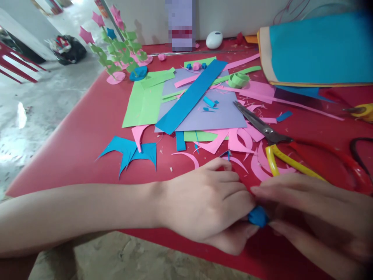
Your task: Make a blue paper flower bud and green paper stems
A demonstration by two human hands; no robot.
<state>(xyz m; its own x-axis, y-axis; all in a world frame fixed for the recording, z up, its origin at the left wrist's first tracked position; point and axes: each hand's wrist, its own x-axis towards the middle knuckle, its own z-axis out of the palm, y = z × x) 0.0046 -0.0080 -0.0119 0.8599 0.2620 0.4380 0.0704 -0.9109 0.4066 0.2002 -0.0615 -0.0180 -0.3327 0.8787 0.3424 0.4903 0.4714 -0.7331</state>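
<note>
A small folded blue paper piece (258, 216) sits between my two hands, over the table's front edge. My left hand (208, 202) reaches in from the left, fingers curled, with thumb and forefinger closed on the piece. From the right, my right hand (323, 217) meets it, its thumb tip touching the paper's right side; part of this hand is blurred. Just beyond my hands lie scissors (268, 131) with red and yellow handles. Curved pink paper scraps (212, 146) and a cut blue paper scrap (125, 149) are scattered nearby.
A long blue strip (192, 97) crosses lilac (201, 122) and green sheets (142, 105). Paper flowers (116, 52) stand at the back left. A coiled green strip (239, 80), a white mouse-shaped object (214, 40) and a stack of coloured sheets (317, 50) are farther back.
</note>
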